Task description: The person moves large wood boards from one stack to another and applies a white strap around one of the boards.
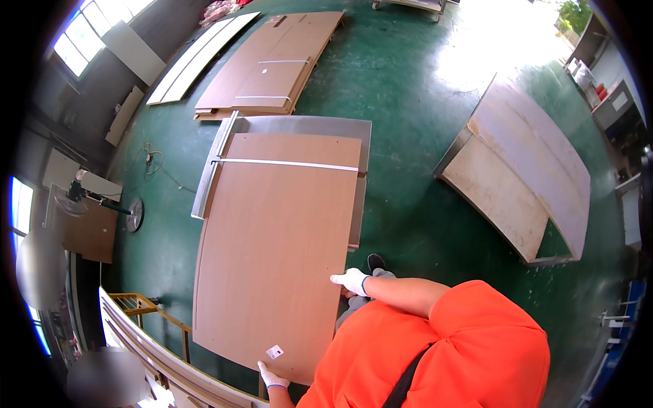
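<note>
A large wood-coloured panel (286, 224) extends away from me, with a white strap (292, 164) across its far part. My right hand (352, 281), in a white glove, grips the panel's right edge, thumb on top. At the near end, my left hand (273, 378), also gloved, grips the edge beside a small white label (274, 351). The fingers beneath the panel are mostly hidden. Under its far end lies a grey flat surface (306, 124), with a pale metallic strip (216, 163) along the left side.
Strapped brown panels (272, 61) and long white boards (204, 58) lie beyond. A low platform (517, 163) stands right on the green floor. To the left are a pedestal fan (134, 214) and cable (153, 158); a yellow frame (139, 303) and leaning boards (163, 360) are at lower left.
</note>
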Tool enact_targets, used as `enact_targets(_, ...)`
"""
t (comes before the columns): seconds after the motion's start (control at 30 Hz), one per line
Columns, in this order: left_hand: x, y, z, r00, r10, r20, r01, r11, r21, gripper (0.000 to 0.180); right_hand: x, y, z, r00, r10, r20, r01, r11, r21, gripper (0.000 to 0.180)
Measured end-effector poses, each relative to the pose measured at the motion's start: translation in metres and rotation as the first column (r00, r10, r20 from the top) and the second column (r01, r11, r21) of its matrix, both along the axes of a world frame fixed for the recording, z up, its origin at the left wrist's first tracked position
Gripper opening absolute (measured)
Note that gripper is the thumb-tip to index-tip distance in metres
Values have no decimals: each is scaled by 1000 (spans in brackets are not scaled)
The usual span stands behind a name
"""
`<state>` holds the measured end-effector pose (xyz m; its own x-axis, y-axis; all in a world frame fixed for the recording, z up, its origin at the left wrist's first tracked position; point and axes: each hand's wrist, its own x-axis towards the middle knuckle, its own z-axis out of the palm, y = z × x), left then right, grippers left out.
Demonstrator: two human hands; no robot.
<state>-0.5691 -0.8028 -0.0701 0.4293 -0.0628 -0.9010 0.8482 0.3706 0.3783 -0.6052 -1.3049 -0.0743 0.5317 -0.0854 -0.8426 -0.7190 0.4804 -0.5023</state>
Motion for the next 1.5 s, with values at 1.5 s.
enact_targets(1.5,-12,-87,54,991,-93,-95,74,980,-185,55,9,-82,57,987,-153,50,157,983,-91,49)
